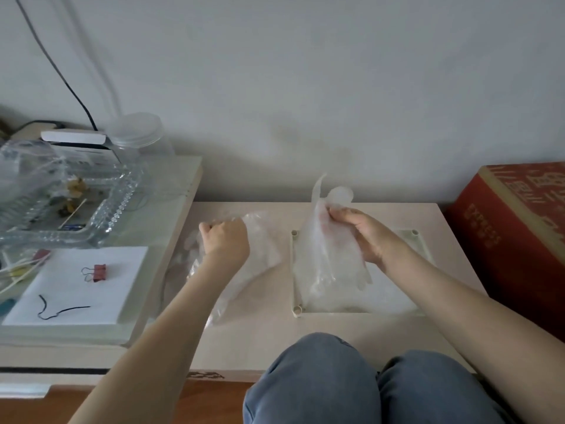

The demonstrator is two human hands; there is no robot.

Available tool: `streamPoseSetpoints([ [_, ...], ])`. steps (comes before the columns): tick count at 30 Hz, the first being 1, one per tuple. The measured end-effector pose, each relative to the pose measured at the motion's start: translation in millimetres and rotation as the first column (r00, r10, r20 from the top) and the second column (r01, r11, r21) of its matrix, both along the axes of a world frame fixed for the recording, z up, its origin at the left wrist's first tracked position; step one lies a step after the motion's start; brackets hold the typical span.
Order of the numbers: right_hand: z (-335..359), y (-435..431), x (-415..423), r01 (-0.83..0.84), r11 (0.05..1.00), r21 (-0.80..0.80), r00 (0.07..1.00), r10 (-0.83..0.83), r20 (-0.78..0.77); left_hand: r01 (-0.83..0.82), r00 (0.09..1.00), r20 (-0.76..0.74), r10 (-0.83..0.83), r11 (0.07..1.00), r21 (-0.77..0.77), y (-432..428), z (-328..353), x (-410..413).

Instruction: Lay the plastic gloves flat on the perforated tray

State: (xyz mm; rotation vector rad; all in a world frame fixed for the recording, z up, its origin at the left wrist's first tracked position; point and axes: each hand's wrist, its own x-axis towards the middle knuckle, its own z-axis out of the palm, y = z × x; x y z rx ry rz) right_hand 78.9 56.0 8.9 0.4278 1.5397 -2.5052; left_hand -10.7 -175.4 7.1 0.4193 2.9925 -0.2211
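Table [260, 341], one tray [294, 270], right hand [363, 237] gripping one glove [324, 255], left hand [226, 240] gripping plastic [263, 240]

We log, left: red binder clip [99, 272] and black string [58, 310] on white paper [101, 301] | glass dish [113, 209] behind it | clear jar [140, 139] by the wall [336, 87] | right: red box [516, 240].

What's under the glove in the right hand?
The cream perforated tray, with clear plastic lying on it. The glove held by the right hand hides the tray's middle.
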Motion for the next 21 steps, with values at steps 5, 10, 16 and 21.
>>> streamPoseSetpoints([
  [5,2.8,-21.4,-13.1,-0.046,0.997,-0.057,0.999,0.045,-0.031,-0.031,0.983,0.182,-0.04,0.926,0.375,-1.8,-22.8,9.0],
  [10,-7.0,-31.1,-21.3,-0.01,1.0,-0.008,1.0,0.01,0.002,-0.748,0.558,0.717,-0.417,0.12,0.653,0.2,-9.7,23.7],
  [16,-19.8,-26.6,-25.8,0.021,0.991,0.131,0.998,-0.029,0.061,-0.903,0.397,0.679,-0.617,-0.13,0.41,-15.7,-7.7,7.4],
  [21,-27.8,-25.0,-26.8,0.045,0.972,0.229,0.996,-0.061,0.062,-0.844,0.43,0.679,-0.594,0.001,0.536,-27.4,-2.8,9.5],
])
